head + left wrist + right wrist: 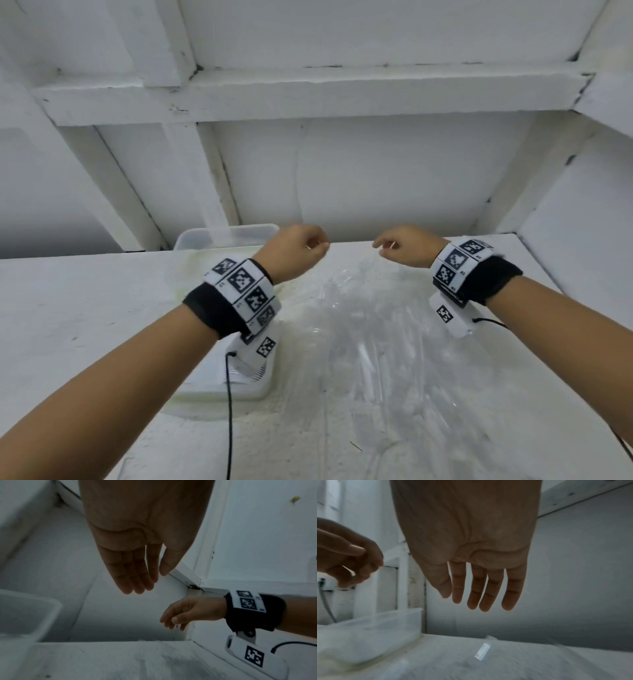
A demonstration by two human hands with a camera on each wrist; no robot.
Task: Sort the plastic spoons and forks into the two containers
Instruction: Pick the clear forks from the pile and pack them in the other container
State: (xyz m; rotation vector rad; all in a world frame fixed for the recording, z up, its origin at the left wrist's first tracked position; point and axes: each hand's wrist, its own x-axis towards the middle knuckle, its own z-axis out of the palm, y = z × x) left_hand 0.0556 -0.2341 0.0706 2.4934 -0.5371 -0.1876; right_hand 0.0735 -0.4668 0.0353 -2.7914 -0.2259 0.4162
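A heap of clear plastic cutlery [376, 356] lies blurred on the white table [85, 325]; spoons and forks cannot be told apart. Two translucent containers stand to its left: one at the back [226, 236], one nearer [219, 387] under my left wrist. Both hands hover above the table's far part. In its wrist view my left hand [154, 577] hangs with relaxed fingers and holds nothing. My right hand [471, 601] also has straight, hanging fingers and is empty. Below it lies one clear handle end [482, 651].
A white wall with beams [308, 96] rises right behind the table. A side wall [582, 212] closes in the right. Black cables [229, 411] trail from both wrist cameras. The back container [385, 622] sits close to the wall.
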